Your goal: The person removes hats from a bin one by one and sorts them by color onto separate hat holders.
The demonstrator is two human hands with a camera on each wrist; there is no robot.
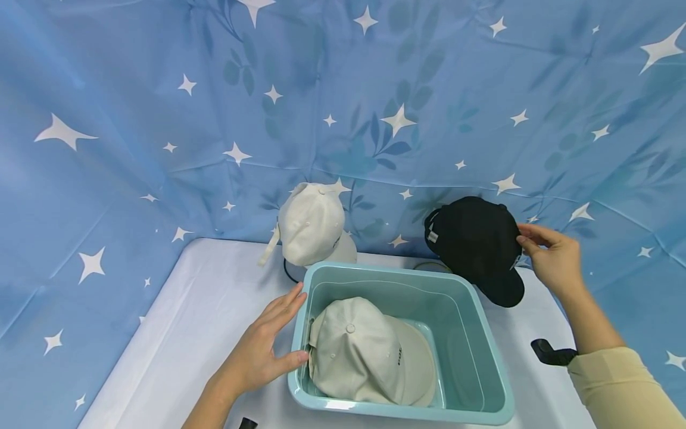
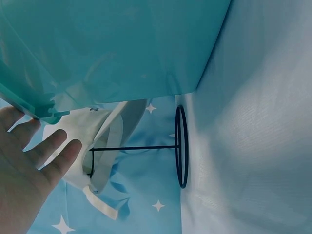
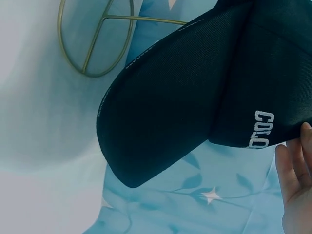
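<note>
Head view: the black cap (image 1: 471, 238) is pinched at its right side by the right hand (image 1: 554, 256), brim (image 1: 504, 289) slanting nearward; the left hand (image 1: 262, 348) is spread at the tub (image 1: 461, 339).

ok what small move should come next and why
I'd probably firm the right grip on the black cap before shifting it: only fingertips appear to pinch its side edge, and the gold stand disappears behind it, so a loose sideways pull might snag or drop it.
</note>
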